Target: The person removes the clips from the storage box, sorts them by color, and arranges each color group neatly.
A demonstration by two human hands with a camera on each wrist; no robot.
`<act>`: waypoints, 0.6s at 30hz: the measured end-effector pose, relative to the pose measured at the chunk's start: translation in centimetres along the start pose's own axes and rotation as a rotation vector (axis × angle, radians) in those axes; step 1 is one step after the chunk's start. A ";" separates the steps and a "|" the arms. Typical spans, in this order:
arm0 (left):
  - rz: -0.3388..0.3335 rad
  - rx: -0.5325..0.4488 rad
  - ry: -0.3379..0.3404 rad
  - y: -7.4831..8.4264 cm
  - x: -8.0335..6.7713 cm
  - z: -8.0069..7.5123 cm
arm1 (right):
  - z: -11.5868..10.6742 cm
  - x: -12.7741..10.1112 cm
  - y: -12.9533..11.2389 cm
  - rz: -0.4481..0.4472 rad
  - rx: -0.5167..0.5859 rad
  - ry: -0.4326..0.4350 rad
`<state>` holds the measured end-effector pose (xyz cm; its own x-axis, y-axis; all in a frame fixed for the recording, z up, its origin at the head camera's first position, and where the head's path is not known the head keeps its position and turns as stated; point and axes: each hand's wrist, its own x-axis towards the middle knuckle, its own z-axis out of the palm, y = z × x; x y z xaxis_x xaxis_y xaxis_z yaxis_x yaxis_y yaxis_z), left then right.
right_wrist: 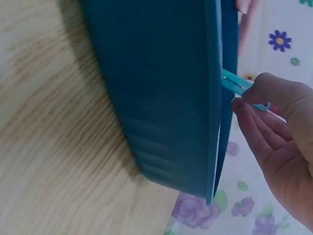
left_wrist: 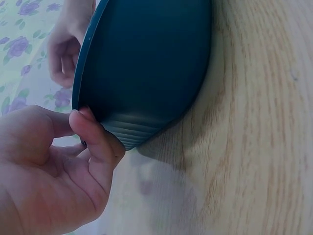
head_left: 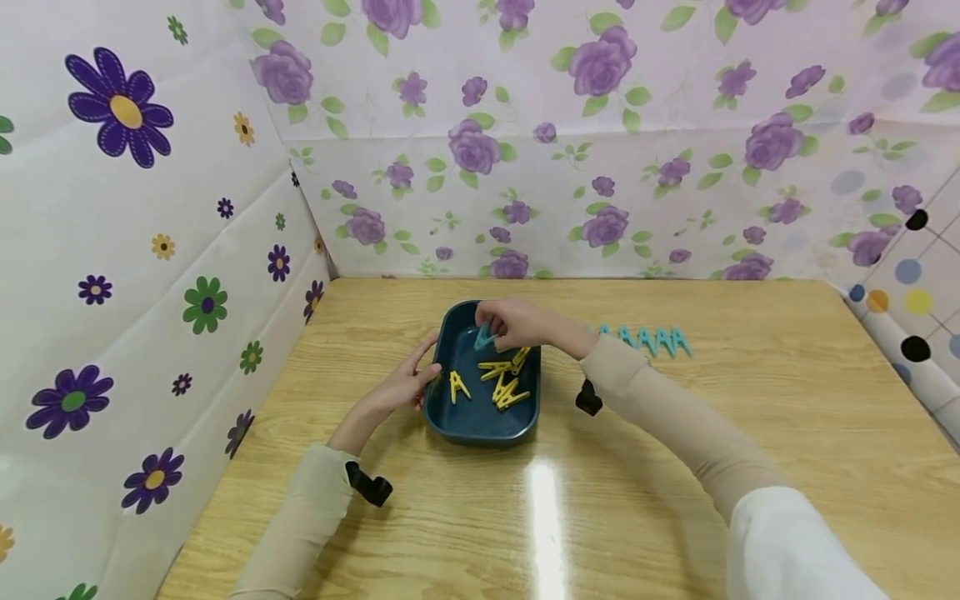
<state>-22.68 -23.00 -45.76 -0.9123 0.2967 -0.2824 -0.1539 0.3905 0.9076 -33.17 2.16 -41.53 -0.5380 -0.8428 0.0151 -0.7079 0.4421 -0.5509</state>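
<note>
A dark blue plastic tub (head_left: 480,423) stands on the table, with several yellow clothespins (head_left: 512,396) lying on its floor. My left hand (head_left: 405,383) holds the tub's left side; in the left wrist view its thumb and fingers pinch the rim (left_wrist: 84,63). Over the far part of the tub, my right hand (head_left: 517,323) pinches a light blue clothespin (head_left: 483,337). The right wrist view shows that clothespin (right_wrist: 234,83) between thumb and fingers, partly hidden behind the tub's rim.
To the right of the tub, several light blue clothespins (head_left: 645,340) lie in a row on the wooden table (head_left: 645,517). My right forearm partly covers the row's left end. Flower-patterned sheeting (head_left: 525,200) rises behind the table and along the left side.
</note>
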 end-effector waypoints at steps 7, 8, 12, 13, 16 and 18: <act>0.007 0.006 -0.006 0.4 0.1 0.0 | -0.6 -2.4 0.8 0.022 0.172 0.163; 0.004 0.007 -0.006 0.4 0.1 0.0 | -0.6 -2.7 1.1 0.024 0.186 0.188; 0.007 0.008 0.004 0.3 0.0 0.1 | -0.3 -3.9 2.3 0.038 0.226 0.282; 0.008 0.005 0.004 0.3 0.0 0.2 | -0.3 -4.2 2.6 0.042 0.228 0.303; 0.017 0.001 0.008 0.3 -0.1 0.3 | -0.3 -5.1 3.2 0.066 0.231 0.365; 0.023 0.002 0.008 0.3 -0.2 0.3 | -0.3 -5.8 3.6 0.075 0.235 0.408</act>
<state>-22.47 -22.68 -45.52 -0.9185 0.2990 -0.2587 -0.1318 0.3854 0.9133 -32.73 8.73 -43.35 -0.7528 -0.6009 0.2686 -0.5628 0.3759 -0.7362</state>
